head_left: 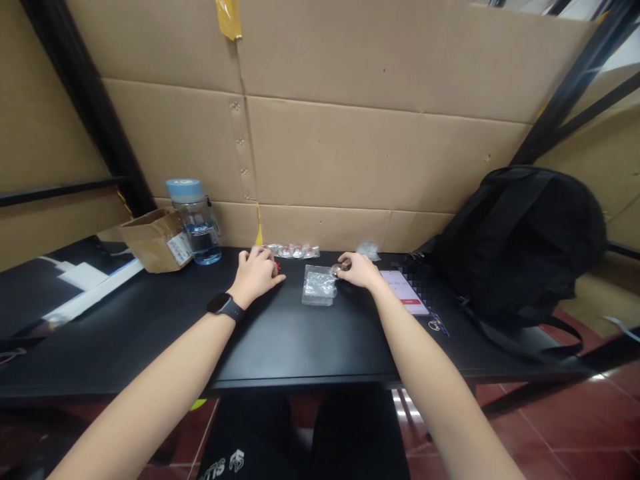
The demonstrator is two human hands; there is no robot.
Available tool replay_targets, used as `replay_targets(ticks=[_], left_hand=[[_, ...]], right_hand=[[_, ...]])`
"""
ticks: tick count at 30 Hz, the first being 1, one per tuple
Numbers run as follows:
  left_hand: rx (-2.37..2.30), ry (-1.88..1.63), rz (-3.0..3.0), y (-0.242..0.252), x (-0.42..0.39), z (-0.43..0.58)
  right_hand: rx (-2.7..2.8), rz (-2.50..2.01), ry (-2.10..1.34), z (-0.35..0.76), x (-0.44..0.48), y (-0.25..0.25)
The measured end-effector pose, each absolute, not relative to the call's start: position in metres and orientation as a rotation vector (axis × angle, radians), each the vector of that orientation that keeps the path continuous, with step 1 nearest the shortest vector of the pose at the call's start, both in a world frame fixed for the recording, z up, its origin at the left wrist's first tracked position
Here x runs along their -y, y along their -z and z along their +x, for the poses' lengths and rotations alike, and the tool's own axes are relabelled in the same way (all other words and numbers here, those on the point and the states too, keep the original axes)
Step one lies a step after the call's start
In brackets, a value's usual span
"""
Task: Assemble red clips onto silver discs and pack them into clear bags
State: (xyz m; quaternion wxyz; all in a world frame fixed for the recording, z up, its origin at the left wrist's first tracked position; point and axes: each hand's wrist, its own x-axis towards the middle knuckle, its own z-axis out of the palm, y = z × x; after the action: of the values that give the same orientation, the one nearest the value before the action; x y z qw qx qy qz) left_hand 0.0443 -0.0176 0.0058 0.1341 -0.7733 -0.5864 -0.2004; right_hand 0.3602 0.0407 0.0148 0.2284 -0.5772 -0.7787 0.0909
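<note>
Pinching a small, rounded, glossy greyish piece (335, 269) in the head view, the right hand (358, 270) sits beside clear, crinkled plastic packaging (319, 287) toward the counter's (305, 347) back edge; the left hand (256, 275) curls by something red (278, 268), its grip impossible to tell.

cardboard wall (340, 153), red tiled floor (575, 423)
</note>
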Motion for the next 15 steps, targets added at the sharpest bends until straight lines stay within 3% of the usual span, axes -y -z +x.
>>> replay_targets(ticks=[8, 15], left_hand=[[1.618, 0.476, -2.594, -0.009, 0.014, 0.016], [1.72, 0.455, -2.489, -0.006, 0.014, 0.022]], right_hand=[[2.314, -1.667, -0.23, 0.366, -0.044, -0.01], [2.347, -1.555, -0.336, 0.365, -0.052, -0.005]])
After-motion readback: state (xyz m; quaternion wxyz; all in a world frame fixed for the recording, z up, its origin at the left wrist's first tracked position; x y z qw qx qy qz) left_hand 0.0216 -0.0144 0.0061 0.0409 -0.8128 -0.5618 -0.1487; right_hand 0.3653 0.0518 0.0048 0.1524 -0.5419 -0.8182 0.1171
